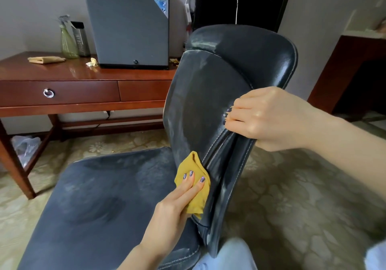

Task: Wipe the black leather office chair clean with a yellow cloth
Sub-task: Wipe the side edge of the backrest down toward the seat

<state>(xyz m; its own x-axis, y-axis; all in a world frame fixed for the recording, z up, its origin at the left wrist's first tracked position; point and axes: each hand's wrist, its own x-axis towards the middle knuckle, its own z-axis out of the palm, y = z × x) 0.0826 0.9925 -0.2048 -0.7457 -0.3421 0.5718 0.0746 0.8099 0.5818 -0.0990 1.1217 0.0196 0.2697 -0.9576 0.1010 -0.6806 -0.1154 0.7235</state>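
Observation:
The black leather office chair (208,94) fills the middle of the view, its dusty seat (100,196) toward me and its backrest upright. My left hand (177,205) presses the yellow cloth (200,194) with straight fingers against the lower part of the backrest, near the side seam. My right hand (265,117) grips the backrest's right edge, with the fingers curled over its front. Pale smears show on the backrest and seat.
A reddish wooden desk (62,94) stands behind the chair with a spray bottle (67,39), a dark can (80,39), a folded cloth (46,59) and a grey appliance (129,23). Patterned carpet (292,207) lies to the right. My knees (227,257) are at the bottom.

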